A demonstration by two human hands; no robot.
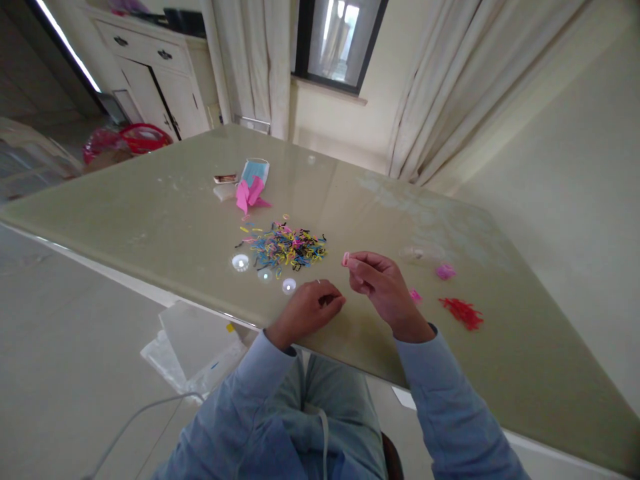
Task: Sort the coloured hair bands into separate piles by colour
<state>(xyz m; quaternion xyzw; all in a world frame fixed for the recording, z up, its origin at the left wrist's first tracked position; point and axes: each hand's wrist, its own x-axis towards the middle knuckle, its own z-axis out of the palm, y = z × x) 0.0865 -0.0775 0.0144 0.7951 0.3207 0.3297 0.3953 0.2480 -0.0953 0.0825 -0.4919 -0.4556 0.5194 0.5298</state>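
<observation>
A pile of small coloured rubber bands lies on the glossy beige table, just beyond my hands. My right hand is raised slightly off the table, its fingertips pinching a small pink band. My left hand rests on the table near the front edge with its fingers curled; whether it holds anything I cannot tell. To the right of my right hand lie a small pink heap, a pink bit and a red heap of bands.
A pink bag or bow, a blue face mask and a small card lie farther back on the table. Plastic bags lie on the floor at the left. A white cabinet and curtains stand behind.
</observation>
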